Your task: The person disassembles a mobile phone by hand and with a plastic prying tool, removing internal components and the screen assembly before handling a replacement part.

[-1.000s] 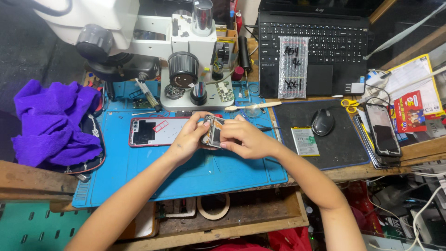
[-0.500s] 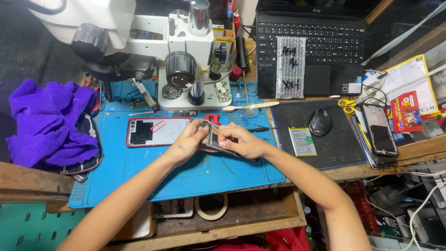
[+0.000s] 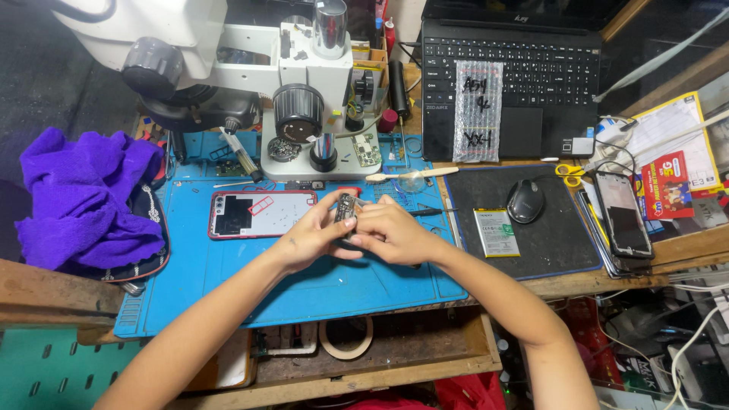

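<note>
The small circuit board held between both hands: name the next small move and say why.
Probably lower the circuit board onto the blue mat beside the opened phone back. The left hand and right hand pinch it together in mid-air, so neither is free for a tool.

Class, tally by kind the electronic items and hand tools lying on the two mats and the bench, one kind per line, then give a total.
Opened phone shell: 1
Phone battery: 1
Computer mouse: 1
Laptop: 1
Dark-screened phone: 1
Yellow-handled scissors: 1
Total: 6
</note>
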